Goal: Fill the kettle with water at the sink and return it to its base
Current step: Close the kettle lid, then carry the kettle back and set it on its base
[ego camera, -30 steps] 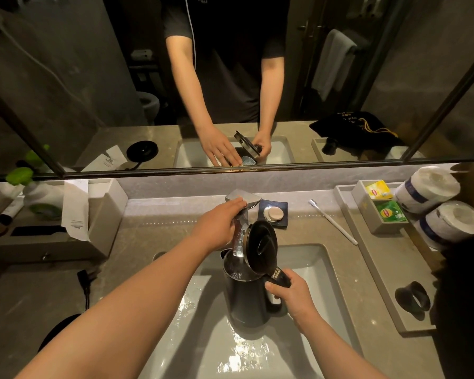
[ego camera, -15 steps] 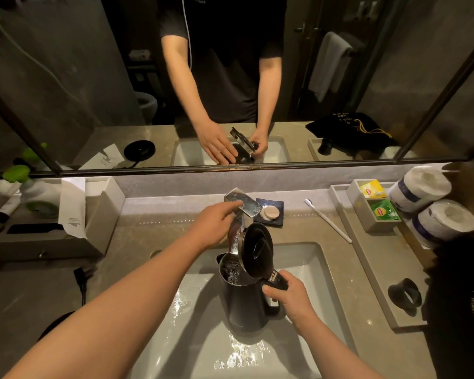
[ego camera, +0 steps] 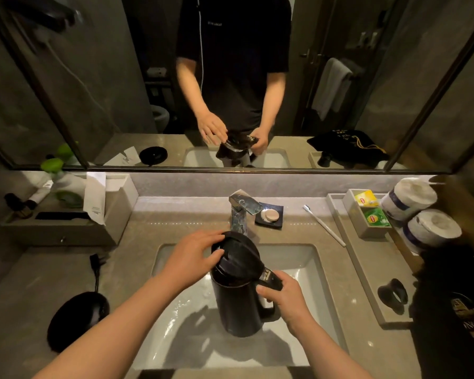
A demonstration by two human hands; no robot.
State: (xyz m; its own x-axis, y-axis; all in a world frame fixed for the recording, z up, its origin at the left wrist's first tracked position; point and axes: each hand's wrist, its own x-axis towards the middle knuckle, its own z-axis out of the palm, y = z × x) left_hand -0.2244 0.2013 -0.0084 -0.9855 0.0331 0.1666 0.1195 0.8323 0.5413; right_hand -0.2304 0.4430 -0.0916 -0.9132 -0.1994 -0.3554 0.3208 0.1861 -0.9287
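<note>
Past the filling stage, by the look of it. Tall black cylindrical electric kettle (ego camera: 237, 299) held upright over the white rectangular ceramic sink (ego camera: 307, 269), just in front of the square chrome faucet (ego camera: 241, 207), with no stream visible from the spout. Right hand (ego camera: 286, 296) closed around the kettle's black handle, carrying its weight. Left hand (ego camera: 193, 259) spread loosely, palm and fingers resting on the black hinged lid (ego camera: 237, 255), apparently pressing it down; lid lying nearly flat, though whether fully latched cannot be told. Water level inside hidden by the lid. Droplets glinting on the sink floor beneath the kettle.

Left to do, judging from the layout: confirm the lid is clicked shut, lift clear of the sink, carry left across the grey stone desk (ego camera: 25, 310) and seat on the round black power base (ego camera: 75, 320), well apart at the near left, its cord and plug (ego camera: 95, 262) lying behind it.
</note>
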